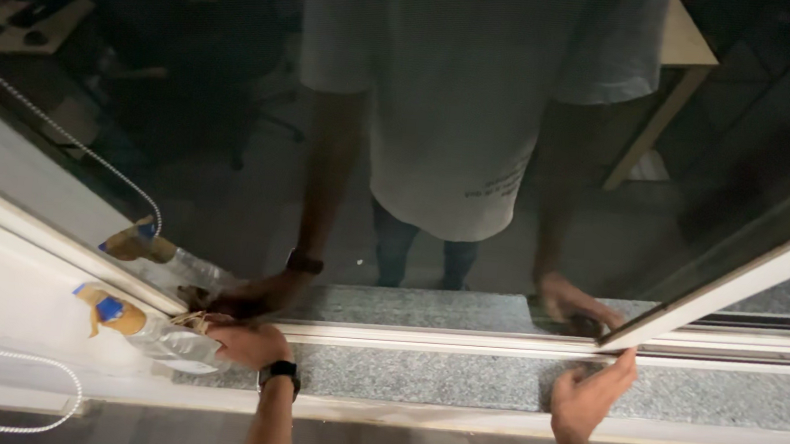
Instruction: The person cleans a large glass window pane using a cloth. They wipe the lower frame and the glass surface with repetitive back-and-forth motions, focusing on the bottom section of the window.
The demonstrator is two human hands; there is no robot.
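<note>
Left hand [246, 342] grips a bottle [156, 334] on the sill [420, 372]; right hand [589, 396], fingers curled, seemingly pinches the sash [461, 340], not yet slid.

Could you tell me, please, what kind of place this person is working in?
Probably indoors at a large window, at night. The dark window glass mirrors the person, a speckled stone sill runs below the white frame, and a beaded blind cord hangs at the left.
</note>
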